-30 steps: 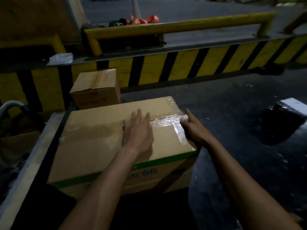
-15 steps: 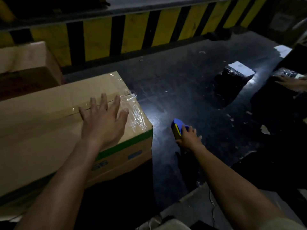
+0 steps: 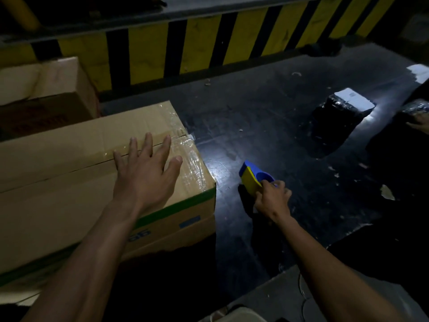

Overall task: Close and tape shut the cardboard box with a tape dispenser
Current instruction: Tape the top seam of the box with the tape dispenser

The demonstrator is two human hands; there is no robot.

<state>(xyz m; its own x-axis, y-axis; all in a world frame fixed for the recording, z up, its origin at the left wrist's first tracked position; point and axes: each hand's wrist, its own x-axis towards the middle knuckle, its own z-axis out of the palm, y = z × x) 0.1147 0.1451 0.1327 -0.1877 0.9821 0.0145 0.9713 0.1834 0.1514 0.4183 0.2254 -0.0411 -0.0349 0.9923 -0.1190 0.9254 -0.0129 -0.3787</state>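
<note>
Two hands were busy: left hand (image 3: 145,175) lay flat on the taped cardboard box (image 3: 69,182), right hand (image 3: 272,201) gripped the tape dispenser (image 3: 251,180).

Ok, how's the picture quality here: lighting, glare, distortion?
Head view: dim overall; a bright glare patch on the dark floor beside the tape dispenser; the clear tape on the cardboard box glints; the striped barrier bows from wide-angle distortion; bottom foreground nearly black.

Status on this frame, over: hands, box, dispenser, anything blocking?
Left hand flat on cardboard box, fingers across the seam. Right hand grips tape dispenser, low, right of the box. Tape visible at seam's right end. Nothing between dispenser and box.
</note>
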